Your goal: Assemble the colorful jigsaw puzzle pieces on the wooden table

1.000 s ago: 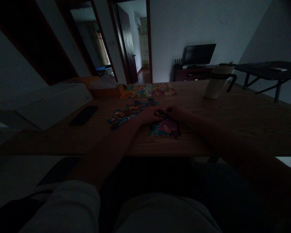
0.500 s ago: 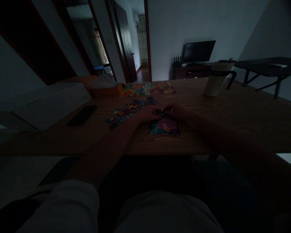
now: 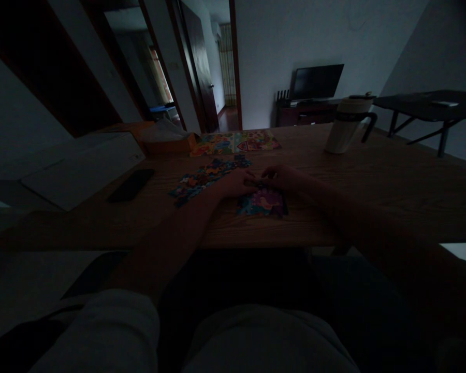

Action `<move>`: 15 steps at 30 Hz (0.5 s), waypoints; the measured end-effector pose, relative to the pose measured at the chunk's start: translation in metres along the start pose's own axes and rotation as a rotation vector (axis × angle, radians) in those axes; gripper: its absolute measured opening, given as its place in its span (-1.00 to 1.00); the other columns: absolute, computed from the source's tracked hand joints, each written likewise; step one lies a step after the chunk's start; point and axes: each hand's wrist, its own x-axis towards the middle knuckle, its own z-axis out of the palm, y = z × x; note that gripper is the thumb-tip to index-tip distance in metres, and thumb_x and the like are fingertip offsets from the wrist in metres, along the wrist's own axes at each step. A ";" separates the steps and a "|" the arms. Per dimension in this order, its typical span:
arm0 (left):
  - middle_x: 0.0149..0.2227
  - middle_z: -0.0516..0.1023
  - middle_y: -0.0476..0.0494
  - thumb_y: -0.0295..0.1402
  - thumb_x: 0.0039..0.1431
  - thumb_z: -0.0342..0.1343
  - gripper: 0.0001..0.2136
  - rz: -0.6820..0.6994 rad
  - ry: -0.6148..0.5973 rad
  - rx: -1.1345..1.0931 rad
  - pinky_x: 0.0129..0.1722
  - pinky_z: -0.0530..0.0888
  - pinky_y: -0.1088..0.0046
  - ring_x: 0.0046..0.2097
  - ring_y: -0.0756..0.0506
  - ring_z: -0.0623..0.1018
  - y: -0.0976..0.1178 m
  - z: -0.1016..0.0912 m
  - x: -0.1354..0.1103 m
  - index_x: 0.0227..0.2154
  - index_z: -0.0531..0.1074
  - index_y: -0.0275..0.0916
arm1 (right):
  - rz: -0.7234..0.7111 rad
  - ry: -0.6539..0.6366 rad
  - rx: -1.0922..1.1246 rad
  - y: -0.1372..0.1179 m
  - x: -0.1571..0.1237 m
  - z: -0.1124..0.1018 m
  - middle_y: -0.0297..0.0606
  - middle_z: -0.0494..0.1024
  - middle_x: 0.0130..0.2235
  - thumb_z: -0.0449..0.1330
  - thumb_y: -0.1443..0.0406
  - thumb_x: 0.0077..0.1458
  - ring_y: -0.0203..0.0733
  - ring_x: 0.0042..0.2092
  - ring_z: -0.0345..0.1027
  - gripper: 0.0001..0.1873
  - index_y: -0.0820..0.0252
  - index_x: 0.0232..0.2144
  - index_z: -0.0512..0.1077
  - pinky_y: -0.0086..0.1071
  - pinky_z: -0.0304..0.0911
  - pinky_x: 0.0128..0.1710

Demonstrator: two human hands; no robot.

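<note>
The room is dim. My left hand (image 3: 236,183) and my right hand (image 3: 281,176) meet at the far edge of a partly joined patch of colourful puzzle (image 3: 263,203) on the wooden table (image 3: 373,191). Both hands have their fingers curled and pinched together over a small puzzle piece (image 3: 257,183) between the fingertips. A heap of loose puzzle pieces (image 3: 207,174) lies just left of my left hand. Farther back lies a flat colourful puzzle picture sheet (image 3: 236,142).
A dark phone (image 3: 132,185) lies at the left beside a white box (image 3: 81,168). An orange tissue box (image 3: 166,139) stands behind it. A white mug with a dark handle (image 3: 347,127) stands at the back right. A television (image 3: 316,83) and an open doorway are beyond.
Both hands stay together at the puzzle patch, with only small finger movement. The view has shifted slightly.
</note>
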 end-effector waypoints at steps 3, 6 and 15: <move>0.23 0.43 -0.15 -0.11 0.10 0.30 -0.63 -0.003 -0.092 0.019 0.25 0.25 0.32 0.23 -0.22 0.41 0.010 -0.005 -0.009 -0.04 0.61 -0.08 | 0.008 0.117 0.007 0.009 -0.001 -0.011 -0.10 0.63 -0.09 0.25 0.18 0.20 -0.09 -0.14 0.50 -0.67 0.20 -0.05 0.57 -0.34 0.35 -0.15; 0.30 0.36 -0.17 0.06 -0.11 0.39 -0.33 -0.073 -0.165 0.023 0.28 0.22 0.26 0.29 -0.31 0.35 0.019 -0.008 -0.016 0.11 0.52 -0.03 | 0.027 0.203 0.013 0.020 -0.004 -0.022 -0.07 0.63 -0.12 0.22 0.17 0.22 -0.09 -0.16 0.49 -0.66 0.24 -0.04 0.56 -0.30 0.35 -0.12; 0.43 0.10 -0.19 0.20 -0.15 0.31 0.00 -0.165 -0.375 0.252 0.33 0.14 0.24 0.37 -0.34 0.22 0.046 -0.019 -0.024 0.36 0.20 -0.10 | -0.002 0.332 0.074 0.012 -0.011 -0.039 -0.14 0.63 -0.23 0.29 0.19 0.16 -0.11 -0.25 0.47 -0.75 0.20 -0.15 0.59 -0.25 0.37 -0.19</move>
